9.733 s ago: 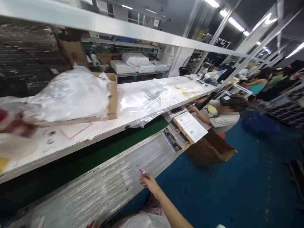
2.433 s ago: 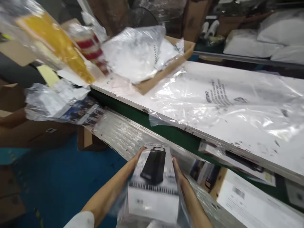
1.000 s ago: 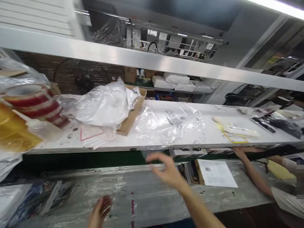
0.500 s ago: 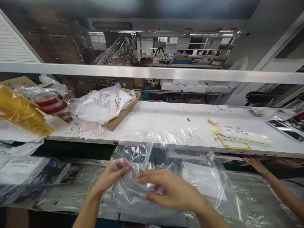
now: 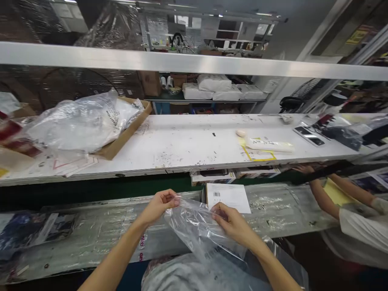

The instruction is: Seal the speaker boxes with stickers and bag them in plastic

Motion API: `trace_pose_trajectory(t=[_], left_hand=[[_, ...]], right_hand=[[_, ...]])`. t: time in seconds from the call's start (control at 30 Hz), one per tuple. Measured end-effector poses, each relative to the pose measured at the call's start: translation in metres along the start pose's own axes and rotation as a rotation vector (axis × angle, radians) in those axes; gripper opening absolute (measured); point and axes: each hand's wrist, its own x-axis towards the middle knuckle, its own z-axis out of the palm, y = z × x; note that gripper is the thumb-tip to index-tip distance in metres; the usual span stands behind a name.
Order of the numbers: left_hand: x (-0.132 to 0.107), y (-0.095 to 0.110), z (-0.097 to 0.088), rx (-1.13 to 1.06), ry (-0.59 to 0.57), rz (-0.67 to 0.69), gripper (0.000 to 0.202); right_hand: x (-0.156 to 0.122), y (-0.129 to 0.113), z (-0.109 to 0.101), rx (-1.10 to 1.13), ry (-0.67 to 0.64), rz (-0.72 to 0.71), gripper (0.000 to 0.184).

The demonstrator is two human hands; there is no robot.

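A clear plastic bag hangs between my two hands, over the front edge of the bench. My left hand pinches one upper corner of it between thumb and fingers. Along the same top edge, farther right, my right hand grips the plastic with bent fingers. Just behind the bag lies a white box or card with a barcode on the plastic-covered work surface. The bag's lower part drapes down in front of my body.
Above runs a white shelf with a cardboard tray of plastic bags, a white tube-like packet and a phone. Boxes sit beneath it. At right, a co-worker's arms reach over the bench. A metal bar crosses above.
The bag has come down and toward me, off the white card, and both hands now pinch its top edge. My view has shifted right. The co-worker's sleeves and second arm now show.
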Motion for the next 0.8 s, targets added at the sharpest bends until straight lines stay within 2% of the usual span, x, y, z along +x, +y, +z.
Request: trace_pose_trajectory(t=[0.1, 0.2, 0.3, 0.4, 0.5, 0.53, 0.6, 0.63, 0.7, 0.73, 0.8], left_hand=[[0.013, -0.038, 0.022, -0.112, 0.094, -0.098, 0.049], [0.013, -0.057, 0.038, 0.054, 0.089, -0.074, 0.052], [0.009, -0.058, 0.040, 0.161, 0.036, -0.025, 0.061], [0.006, -0.052, 0.040, -0.040, -0.038, 0.017, 0.055], [0.006, -0.051, 0.044, -0.218, -0.076, -0.053, 0.054], [0.005, -0.053, 0.047, -0.192, -0.090, -0.084, 0.055], [0.003, -0.061, 0.054, -0.007, -0.103, -0.095, 0.055], [0.001, -0.067, 0.057, 0.118, -0.102, -0.076, 0.054], [-0.006, -0.077, 0.062, 0.316, -0.121, -0.045, 0.051], [-0.010, -0.082, 0.063, 0.357, -0.169, -0.051, 0.048], [-0.020, -0.091, 0.065, 0.316, -0.355, -0.121, 0.042]], right_hand=[[-0.024, 0.014, -0.006, 0.102, 0.073, 0.055, 0.027], [-0.045, 0.016, -0.011, 0.195, 0.041, 0.145, 0.040], [-0.061, 0.014, -0.013, 0.166, 0.035, 0.257, 0.049], [-0.074, 0.015, -0.008, 0.017, 0.225, 0.201, 0.054], [-0.087, 0.022, 0.003, 0.069, 0.430, 0.159, 0.046], [-0.090, 0.025, 0.005, 0.125, 0.479, 0.195, 0.046], [-0.095, 0.033, 0.005, 0.200, 0.537, 0.279, 0.048], [-0.096, 0.037, 0.002, 0.201, 0.556, 0.284, 0.048], [-0.096, 0.046, -0.008, 0.190, 0.567, 0.197, 0.046], [-0.094, 0.051, -0.015, 0.220, 0.586, 0.140, 0.046], [-0.090, 0.065, -0.030, 0.357, 0.623, 0.101, 0.045]])
